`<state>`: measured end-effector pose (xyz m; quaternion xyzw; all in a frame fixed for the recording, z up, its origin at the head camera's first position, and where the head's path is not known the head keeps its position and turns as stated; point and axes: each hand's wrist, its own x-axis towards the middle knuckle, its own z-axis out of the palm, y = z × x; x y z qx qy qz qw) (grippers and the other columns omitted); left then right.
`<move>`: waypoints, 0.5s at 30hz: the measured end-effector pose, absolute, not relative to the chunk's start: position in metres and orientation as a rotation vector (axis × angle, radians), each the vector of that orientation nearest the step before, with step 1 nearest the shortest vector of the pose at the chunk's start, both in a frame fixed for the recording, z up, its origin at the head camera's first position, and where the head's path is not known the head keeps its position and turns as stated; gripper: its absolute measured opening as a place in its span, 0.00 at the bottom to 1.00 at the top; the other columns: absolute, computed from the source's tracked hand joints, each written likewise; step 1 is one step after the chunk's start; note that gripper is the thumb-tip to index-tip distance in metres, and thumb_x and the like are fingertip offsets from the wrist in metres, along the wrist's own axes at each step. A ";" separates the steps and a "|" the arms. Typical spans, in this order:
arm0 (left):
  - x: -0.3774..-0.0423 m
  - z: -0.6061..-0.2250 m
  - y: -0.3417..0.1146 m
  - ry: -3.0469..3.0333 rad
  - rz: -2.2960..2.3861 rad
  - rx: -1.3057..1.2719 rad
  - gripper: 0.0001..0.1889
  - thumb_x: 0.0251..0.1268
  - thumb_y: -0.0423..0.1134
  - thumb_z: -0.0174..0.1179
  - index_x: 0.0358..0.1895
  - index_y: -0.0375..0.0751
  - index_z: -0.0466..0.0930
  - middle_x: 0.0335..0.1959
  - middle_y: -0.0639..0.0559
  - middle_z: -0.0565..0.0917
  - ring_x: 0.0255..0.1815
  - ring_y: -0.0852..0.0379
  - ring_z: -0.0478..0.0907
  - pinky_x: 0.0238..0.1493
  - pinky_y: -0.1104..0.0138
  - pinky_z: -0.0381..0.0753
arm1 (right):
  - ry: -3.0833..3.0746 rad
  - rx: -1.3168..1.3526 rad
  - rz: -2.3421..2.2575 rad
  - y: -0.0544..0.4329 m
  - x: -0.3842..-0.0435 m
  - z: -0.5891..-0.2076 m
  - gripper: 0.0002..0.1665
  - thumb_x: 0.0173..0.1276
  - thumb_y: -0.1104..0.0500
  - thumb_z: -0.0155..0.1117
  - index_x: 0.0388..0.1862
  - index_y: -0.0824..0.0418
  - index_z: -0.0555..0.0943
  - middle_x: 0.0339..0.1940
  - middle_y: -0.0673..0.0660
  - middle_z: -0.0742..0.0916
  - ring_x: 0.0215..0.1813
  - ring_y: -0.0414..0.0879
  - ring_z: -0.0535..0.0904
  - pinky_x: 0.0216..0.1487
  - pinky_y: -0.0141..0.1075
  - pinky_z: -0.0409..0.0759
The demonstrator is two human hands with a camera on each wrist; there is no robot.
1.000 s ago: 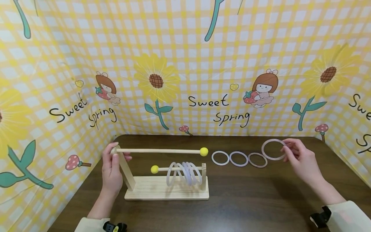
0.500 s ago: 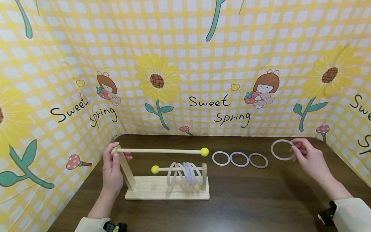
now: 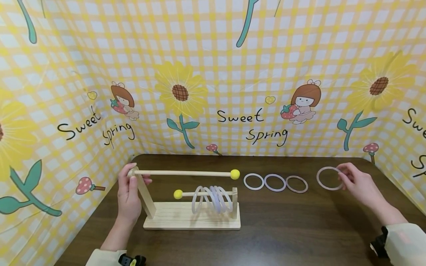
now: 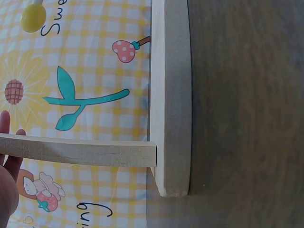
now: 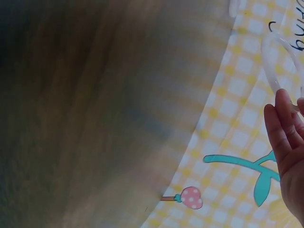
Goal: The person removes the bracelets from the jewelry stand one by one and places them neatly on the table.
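My left hand [image 3: 129, 195] grips the top of the tall post of a wooden ring stand [image 3: 191, 221], fingers behind and thumb in front. From that post a long rod with a yellow ball end [image 3: 235, 174] points right. The lower rod, on the short post, carries several pale translucent rings [image 3: 216, 199]. Over at the right, my right hand [image 3: 361, 184] pinches a single translucent ring [image 3: 318, 180] by its right edge. The right wrist view shows this ring [image 5: 269, 61] beyond the fingertips. In the left wrist view, the tall post [image 4: 85, 151] meets the base [image 4: 175, 104].
Three loose rings lie in a row behind the stand's right side: a left ring [image 3: 245, 183], a middle ring [image 3: 274, 190] and a right ring [image 3: 297, 192]. The dark wooden table [image 3: 283, 236] is bordered by a yellow checked cloth [image 3: 213, 81].
My right hand has carried its ring rightward, away from the three loose rings, then lowered it slightly. The left hand and the stand stay in place.
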<state>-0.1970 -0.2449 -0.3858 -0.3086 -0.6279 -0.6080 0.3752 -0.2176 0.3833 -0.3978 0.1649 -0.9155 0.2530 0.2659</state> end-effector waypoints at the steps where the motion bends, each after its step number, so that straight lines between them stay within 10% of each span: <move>1: -0.197 -0.386 -0.245 -1.606 -1.555 -0.789 0.17 0.77 0.26 0.35 0.63 0.19 0.54 0.39 0.46 0.80 0.35 0.55 0.80 0.43 0.73 0.81 | -2.482 0.446 0.673 0.385 -0.218 -0.399 0.11 0.67 0.75 0.57 0.46 0.68 0.73 0.24 0.54 0.81 0.18 0.35 0.73 0.17 0.28 0.68; 15: -0.200 -0.390 -0.248 -1.617 -1.565 -0.788 0.18 0.77 0.27 0.35 0.64 0.20 0.54 0.39 0.44 0.80 0.35 0.54 0.80 0.44 0.72 0.81 | -2.623 0.469 0.647 0.394 -0.230 -0.413 0.09 0.66 0.76 0.58 0.42 0.68 0.72 0.22 0.53 0.80 0.17 0.34 0.71 0.15 0.31 0.70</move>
